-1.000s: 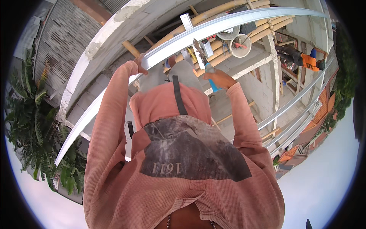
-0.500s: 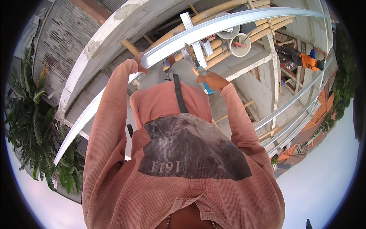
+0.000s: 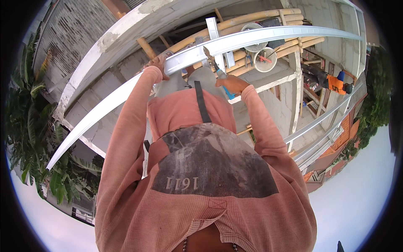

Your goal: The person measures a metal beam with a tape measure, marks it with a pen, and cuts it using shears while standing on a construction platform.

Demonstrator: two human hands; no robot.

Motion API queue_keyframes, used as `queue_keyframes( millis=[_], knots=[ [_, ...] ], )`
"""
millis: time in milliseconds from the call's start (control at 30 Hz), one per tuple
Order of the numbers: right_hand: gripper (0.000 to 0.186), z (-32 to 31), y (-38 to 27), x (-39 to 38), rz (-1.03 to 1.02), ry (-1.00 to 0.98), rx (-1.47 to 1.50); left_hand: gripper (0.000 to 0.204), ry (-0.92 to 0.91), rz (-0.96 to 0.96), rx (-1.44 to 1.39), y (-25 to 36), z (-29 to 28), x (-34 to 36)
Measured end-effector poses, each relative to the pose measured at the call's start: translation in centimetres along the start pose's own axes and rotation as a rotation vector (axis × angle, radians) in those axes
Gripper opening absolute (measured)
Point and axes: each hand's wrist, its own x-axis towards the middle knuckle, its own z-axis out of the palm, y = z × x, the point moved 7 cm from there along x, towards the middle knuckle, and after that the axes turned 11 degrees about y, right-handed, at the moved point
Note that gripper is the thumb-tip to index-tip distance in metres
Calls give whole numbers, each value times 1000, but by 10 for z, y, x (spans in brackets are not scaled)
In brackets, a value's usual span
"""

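Observation:
A long silvery metal channel (image 3: 260,36) runs across in front of me, from the far right to the lower left. My left hand (image 3: 157,68) is closed around it left of the middle. In my right hand (image 3: 235,85) is a pair of tin snips (image 3: 213,64) with blue handles, fingers wrapped round the grips. The jaws point away from me and overlap the channel in the picture; whether they touch the metal I cannot tell. A shorter metal piece (image 3: 212,26) crosses beyond the channel.
Bamboo poles (image 3: 239,21) lie beyond the channel with a bucket (image 3: 268,67) holding tools. A person in an orange top (image 3: 336,84) works at the right. More metal rails (image 3: 319,119) stretch along the right, and a concrete wall edge (image 3: 105,42) curves at the left.
The channel's right part sits lower in the picture, and its left end has shifted further left. The snips' jaws have moved slightly. Both hands keep their hold.

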Motion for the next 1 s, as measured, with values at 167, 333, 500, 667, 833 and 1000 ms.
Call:
queue_keyframes(
  millis=[167, 333, 500, 667, 833, 1000],
  knots=[
    [63, 2, -13, -2, -23, -34, -42, 118, 29, -10, -27, 0, 5, -6],
    [63, 8, 1, 11, 8, -27, -23, 113, 74, -7, -14, 3, 2, -8],
    [62, 7, -2, 0, 14, -2, -15, 112, 86, 0, -26, 1, 5, -8],
    [62, 6, 7, 0, 44, 5, 14, 111, 80, -11, -8, 5, -1, -11],
    [59, 14, 4, 11, -64, -4, 30, 111, 91, -2, -8, 5, 0, -10],
    [57, 12, -17, 0, -27, 6, 36, 117, 36, 12, -60, 7, -6, -15]
  ],
)
